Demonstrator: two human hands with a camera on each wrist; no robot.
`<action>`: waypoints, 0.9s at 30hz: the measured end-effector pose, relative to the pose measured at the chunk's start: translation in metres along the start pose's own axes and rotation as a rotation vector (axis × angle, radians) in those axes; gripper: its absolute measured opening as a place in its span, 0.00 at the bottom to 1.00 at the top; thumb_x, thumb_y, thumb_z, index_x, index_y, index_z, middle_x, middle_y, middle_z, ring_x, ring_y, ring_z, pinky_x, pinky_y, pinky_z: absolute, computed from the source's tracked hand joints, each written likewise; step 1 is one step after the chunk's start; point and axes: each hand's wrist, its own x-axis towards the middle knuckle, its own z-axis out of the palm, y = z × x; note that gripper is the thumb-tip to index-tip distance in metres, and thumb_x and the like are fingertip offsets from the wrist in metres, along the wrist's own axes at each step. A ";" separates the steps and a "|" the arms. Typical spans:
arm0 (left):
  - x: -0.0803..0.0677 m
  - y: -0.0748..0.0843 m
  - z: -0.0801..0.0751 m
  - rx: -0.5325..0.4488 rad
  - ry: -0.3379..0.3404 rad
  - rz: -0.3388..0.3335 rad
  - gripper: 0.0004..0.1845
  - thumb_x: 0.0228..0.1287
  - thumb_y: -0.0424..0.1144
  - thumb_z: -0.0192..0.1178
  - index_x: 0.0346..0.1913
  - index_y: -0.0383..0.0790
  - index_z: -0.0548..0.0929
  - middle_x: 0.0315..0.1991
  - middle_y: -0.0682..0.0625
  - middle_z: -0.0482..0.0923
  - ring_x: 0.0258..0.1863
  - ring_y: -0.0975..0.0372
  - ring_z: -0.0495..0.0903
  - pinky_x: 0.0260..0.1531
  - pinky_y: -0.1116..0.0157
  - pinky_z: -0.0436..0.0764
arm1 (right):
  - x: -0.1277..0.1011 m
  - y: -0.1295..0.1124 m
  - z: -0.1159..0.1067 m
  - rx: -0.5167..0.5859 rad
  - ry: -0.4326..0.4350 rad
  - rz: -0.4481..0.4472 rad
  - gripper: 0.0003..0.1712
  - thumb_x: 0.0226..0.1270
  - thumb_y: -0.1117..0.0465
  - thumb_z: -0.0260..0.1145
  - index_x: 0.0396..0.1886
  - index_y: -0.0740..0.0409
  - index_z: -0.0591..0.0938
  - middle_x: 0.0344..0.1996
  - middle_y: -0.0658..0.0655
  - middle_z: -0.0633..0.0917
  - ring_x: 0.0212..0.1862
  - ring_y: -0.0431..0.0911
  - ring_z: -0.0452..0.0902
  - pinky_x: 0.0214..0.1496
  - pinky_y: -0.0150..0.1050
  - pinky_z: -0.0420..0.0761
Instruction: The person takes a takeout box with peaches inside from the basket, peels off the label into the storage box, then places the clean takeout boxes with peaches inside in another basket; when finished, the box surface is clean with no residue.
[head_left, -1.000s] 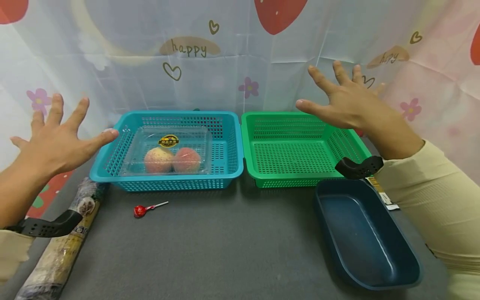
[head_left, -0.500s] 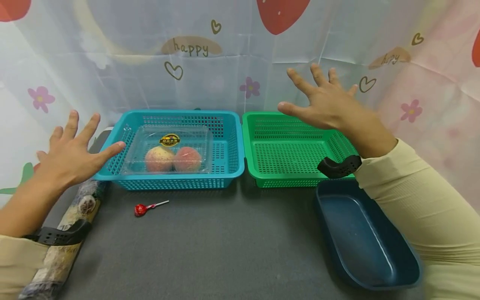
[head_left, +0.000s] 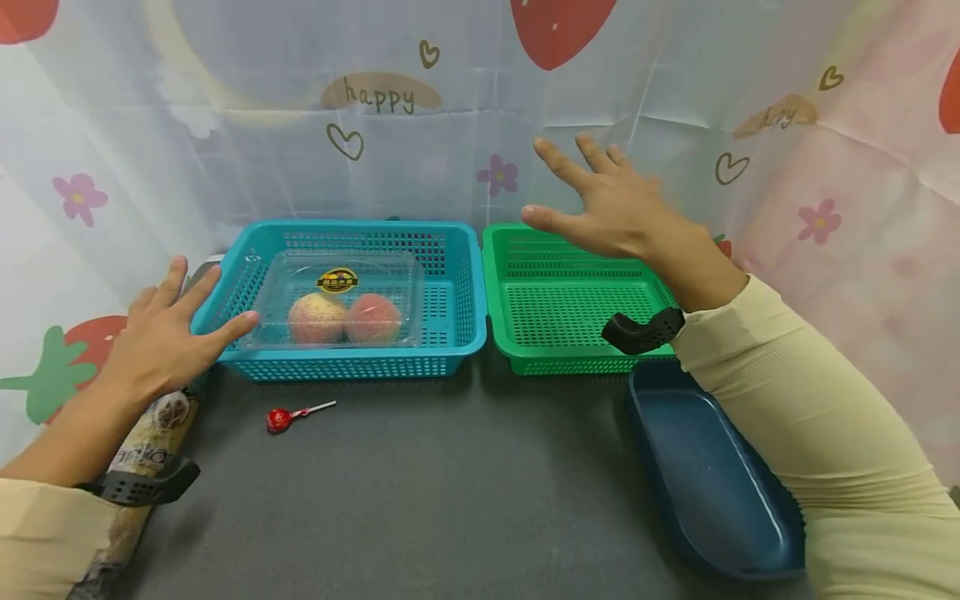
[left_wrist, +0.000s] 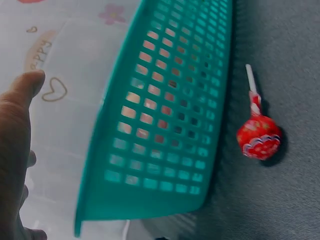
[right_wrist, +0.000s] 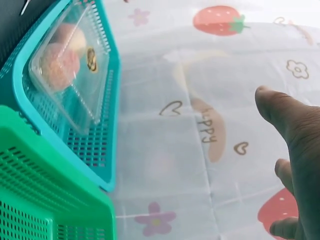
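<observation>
the left hand (head_left: 161,333) is nearer, its fingers (head_left: 197,292) spread and empty just left of the blue basket (head_left: 450,346); the clear peach box (head_left: 341,300) lies beyond their tips. the right hand (head_left: 611,208) hovers with fingers apart above the green basket (head_left: 525,362).

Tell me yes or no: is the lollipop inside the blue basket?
No, the lollipop lies on the grey mat in front of the blue basket.

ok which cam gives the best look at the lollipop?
Left wrist. The lollipop fills a good part of that frame: red wrapped head and white stick lie on the grey mat just beside the teal basket. The head view shows it too, whole but small, in front of the basket. The right wrist view does not show it clearly.
</observation>
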 end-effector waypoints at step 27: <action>0.005 -0.026 0.028 -0.050 -0.084 0.021 0.45 0.69 0.63 0.47 0.75 0.33 0.50 0.75 0.35 0.30 0.69 0.31 0.37 0.57 0.29 0.43 | 0.045 -0.052 0.045 0.220 -0.068 -0.095 0.47 0.62 0.25 0.47 0.75 0.23 0.38 0.76 0.54 0.41 0.75 0.57 0.36 0.68 0.64 0.45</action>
